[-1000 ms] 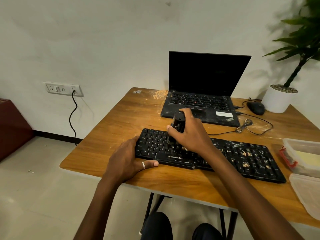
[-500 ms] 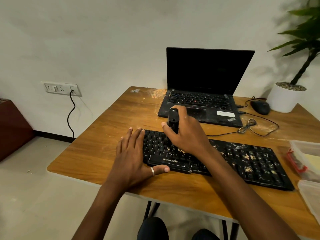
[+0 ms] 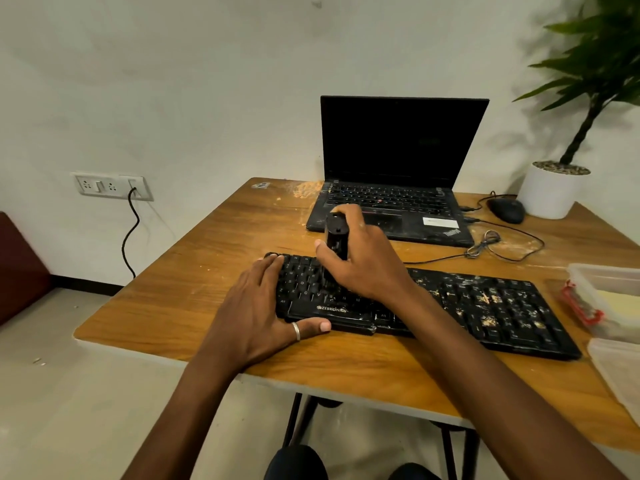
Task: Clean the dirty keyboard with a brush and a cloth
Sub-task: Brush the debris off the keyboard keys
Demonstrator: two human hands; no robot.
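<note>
Over the last second the left hand has gone from curling round the left end of the keyboard to lying flat on it. The brush has hardly shifted. That hand's fingers now lie straight over the leftmost keys and the ringed thumb runs along the front edge, pinning the board rather than clutching it.

The keyboard lies across the near part of the table, in front of the laptop. It looks like a light, stiff plastic slab, likely to skate on smooth wood under a sideways stroke. Steadying it at the end, clear of the bristles, seems the sensible hold.

The right hand is wrapped round the black brush, which stands upright with its top above the knuckles and its working end down on the left-centre keys. The bristles are mostly hidden. The forearm comes in from the lower right, over the middle keys.

Crumbs lie thick on the right half, while the left keys look nearly clean. I can't make out a cloth for certain; something pale yellow in the tub may be it.
</note>
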